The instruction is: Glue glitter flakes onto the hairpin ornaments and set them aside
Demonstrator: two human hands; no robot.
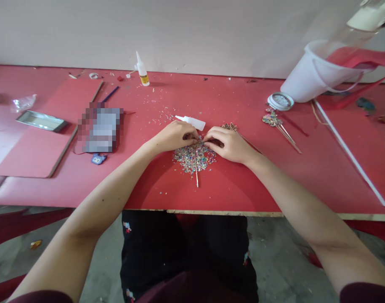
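My left hand [179,135] and my right hand [228,143] meet over a pile of small multicoloured chips [182,159]. Between them is a gold-coloured hairpin [196,170], its stem pointing toward me across the pile. Both sets of fingers are closed in a pinch around its top end, which they largely cover. Just behind the fingers a white glue bottle [195,123] lies on its side. Another metal hairpin [230,126] with an openwork head lies behind my right hand, its stem partly hidden.
A decorated two-pronged hairpin [273,119] lies right, near a small round container [280,101] and a white bucket [301,78]. An upright glue bottle [142,72] stands behind. Left are a board [53,139], a metal tray [41,121] and a blurred-out object [102,128].
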